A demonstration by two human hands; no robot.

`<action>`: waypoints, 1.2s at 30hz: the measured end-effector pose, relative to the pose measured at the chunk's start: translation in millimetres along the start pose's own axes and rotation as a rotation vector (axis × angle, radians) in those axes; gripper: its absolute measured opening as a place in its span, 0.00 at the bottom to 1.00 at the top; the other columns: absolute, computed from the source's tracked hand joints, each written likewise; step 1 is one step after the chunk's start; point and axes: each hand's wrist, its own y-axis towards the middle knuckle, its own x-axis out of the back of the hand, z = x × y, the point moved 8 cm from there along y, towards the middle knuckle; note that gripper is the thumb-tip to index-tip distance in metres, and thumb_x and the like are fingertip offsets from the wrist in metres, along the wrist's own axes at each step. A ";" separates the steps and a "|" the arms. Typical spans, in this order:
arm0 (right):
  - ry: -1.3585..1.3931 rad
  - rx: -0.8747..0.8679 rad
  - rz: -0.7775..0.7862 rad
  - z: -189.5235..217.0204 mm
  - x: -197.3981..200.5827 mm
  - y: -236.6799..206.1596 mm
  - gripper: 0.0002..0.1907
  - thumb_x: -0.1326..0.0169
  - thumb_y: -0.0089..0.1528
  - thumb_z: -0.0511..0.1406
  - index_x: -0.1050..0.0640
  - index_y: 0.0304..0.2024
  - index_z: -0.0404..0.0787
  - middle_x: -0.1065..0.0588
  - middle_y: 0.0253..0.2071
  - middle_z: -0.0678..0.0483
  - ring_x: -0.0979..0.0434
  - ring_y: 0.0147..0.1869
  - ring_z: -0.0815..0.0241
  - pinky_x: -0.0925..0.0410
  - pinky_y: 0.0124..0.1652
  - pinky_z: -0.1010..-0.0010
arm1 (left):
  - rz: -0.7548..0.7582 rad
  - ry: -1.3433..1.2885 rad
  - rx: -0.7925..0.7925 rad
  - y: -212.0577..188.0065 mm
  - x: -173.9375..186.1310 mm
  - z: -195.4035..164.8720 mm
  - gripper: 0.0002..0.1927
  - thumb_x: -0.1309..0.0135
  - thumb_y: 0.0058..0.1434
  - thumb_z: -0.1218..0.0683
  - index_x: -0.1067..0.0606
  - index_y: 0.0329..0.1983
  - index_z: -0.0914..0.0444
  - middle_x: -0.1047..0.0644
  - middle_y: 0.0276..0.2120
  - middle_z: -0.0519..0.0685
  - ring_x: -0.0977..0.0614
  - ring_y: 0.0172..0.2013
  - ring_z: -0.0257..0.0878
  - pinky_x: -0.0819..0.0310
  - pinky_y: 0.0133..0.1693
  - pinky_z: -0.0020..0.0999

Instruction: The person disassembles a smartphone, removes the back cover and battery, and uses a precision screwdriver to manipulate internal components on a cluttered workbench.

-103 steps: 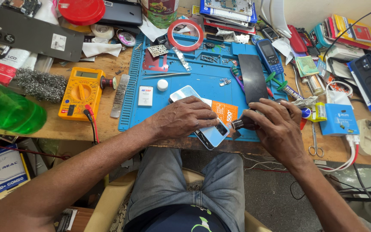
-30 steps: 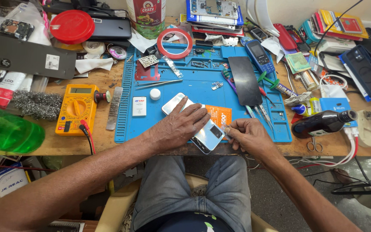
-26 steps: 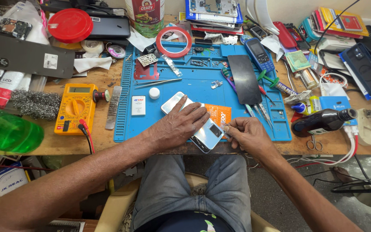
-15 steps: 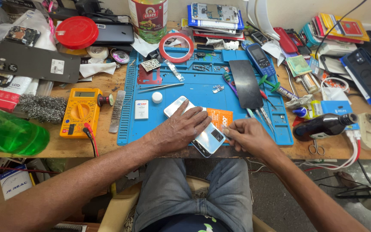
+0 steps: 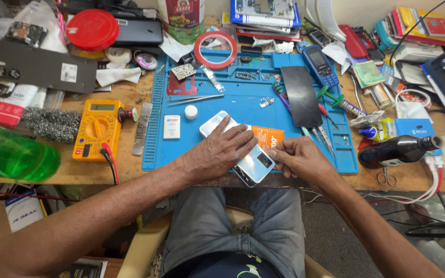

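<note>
A yellow multimeter (image 5: 98,128) sits off the blue mat (image 5: 233,110), out of the way; the left hand (image 5: 222,152) lies flat, fingers spread, pinning the silver phone (image 5: 238,148) at the mat's near edge so it cannot slide. The right hand (image 5: 297,159) pinches its fingertips at the phone's right edge beside an orange card (image 5: 269,138); what they grip is hidden.

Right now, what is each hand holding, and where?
Left hand presses flat on the silver phone, covering its middle. Right hand pinches the phone's right edge.
</note>
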 end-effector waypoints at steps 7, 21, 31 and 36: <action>0.093 -0.091 0.093 -22.4 7.2 -10.2 0.15 0.41 0.63 0.41 0.20 0.33 0.33 0.23 0.21 0.54 0.27 0.19 0.69 0.37 0.18 0.80 | -0.039 0.036 -0.022 7.6 14.5 -0.2 0.23 0.51 0.60 0.54 0.28 0.57 0.67 0.25 0.53 0.56 0.24 0.59 0.49 0.34 0.60 0.58; -0.050 0.166 -0.441 -14.6 59.6 -45.1 0.14 0.42 0.64 0.38 0.17 0.47 0.36 0.19 0.28 0.54 0.24 0.25 0.71 0.32 0.26 0.76 | 0.441 -0.095 0.063 105.3 -8.4 59.1 0.14 0.38 0.57 0.44 0.18 0.35 0.59 0.18 0.33 0.55 0.16 0.36 0.55 0.22 0.35 0.51; -0.383 0.258 -0.660 5.6 59.1 -53.0 0.12 0.39 0.62 0.38 0.15 0.46 0.41 0.20 0.25 0.51 0.23 0.25 0.66 0.30 0.29 0.69 | 0.657 -0.176 0.234 122.6 -26.6 87.9 0.26 0.29 0.45 0.56 0.20 0.50 0.57 0.16 0.41 0.51 0.15 0.42 0.45 0.19 0.43 0.43; -0.507 0.264 -0.760 26.5 50.5 -68.5 0.16 0.39 0.63 0.40 0.16 0.50 0.40 0.19 0.38 0.47 0.19 0.39 0.56 0.28 0.40 0.65 | 0.641 -0.195 0.223 120.9 -24.8 88.7 0.23 0.30 0.46 0.57 0.18 0.48 0.57 0.16 0.41 0.52 0.14 0.41 0.44 0.19 0.43 0.43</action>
